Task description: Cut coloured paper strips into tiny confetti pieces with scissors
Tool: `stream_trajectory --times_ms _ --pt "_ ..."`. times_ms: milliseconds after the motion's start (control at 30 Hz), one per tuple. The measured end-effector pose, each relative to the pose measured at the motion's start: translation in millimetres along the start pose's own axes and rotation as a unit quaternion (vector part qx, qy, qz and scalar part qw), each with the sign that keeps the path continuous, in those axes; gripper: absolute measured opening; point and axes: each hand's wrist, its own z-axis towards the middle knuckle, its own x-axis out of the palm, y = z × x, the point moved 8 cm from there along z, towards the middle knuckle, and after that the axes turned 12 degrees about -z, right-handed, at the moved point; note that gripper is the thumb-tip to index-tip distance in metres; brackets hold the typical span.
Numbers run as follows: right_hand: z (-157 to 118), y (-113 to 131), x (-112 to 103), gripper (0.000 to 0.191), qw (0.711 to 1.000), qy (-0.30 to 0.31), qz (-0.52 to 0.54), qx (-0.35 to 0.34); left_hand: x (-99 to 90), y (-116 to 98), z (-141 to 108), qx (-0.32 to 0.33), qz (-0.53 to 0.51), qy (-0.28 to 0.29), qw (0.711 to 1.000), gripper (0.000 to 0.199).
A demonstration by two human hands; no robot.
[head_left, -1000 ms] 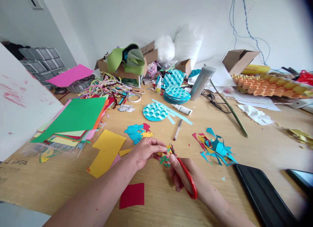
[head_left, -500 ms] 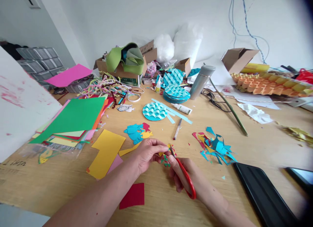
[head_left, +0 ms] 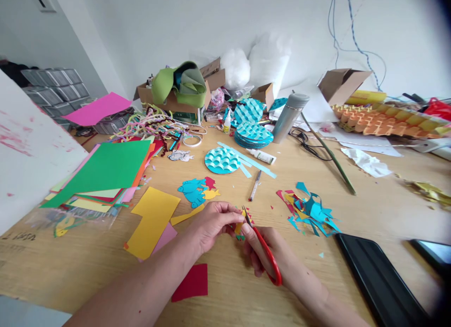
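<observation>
In my right hand are red-handled scissors, their dark blades pointing up and away from me. My left hand pinches a small piece of yellow paper right beside the blades. Tiny red, yellow and green paper snippets lie on the table under the fingertips, partly hidden by them. Just beyond my left hand are blue paper fish, a yellow paper fish and a red cut-out. A yellow paper sheet lies left of my forearm, and a dark red paper piece lies between my arms.
Blue, red and yellow scraps lie to the right, near a black phone-like device. Beyond my hands are a pen, a glue tube and a blue scaled disc. A grey bottle stands behind. Stacked coloured paper lies left.
The yellow paper piece now hangs lower and shows more between my left fingers and the blades. Both hands stay almost in place; the view has shifted very slightly.
</observation>
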Motion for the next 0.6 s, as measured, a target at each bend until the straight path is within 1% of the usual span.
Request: stream_trajectory --times_ms 133,267,600 --pt "1.0 -2.0 1.0 0.066 1.0 0.005 0.006 0.002 -0.5 -1.5 2.5 0.011 0.004 0.003 1.0 0.021" --pt "1.8 -2.4 1.8 0.063 1.0 0.002 0.005 -0.017 -0.9 -3.3 3.1 0.02 -0.005 0.002 1.0 0.023" --pt "2.2 -4.9 1.7 0.061 1.0 0.005 -0.001 -0.009 1.2 -6.0 0.5 0.011 0.006 0.003 1.0 0.022"
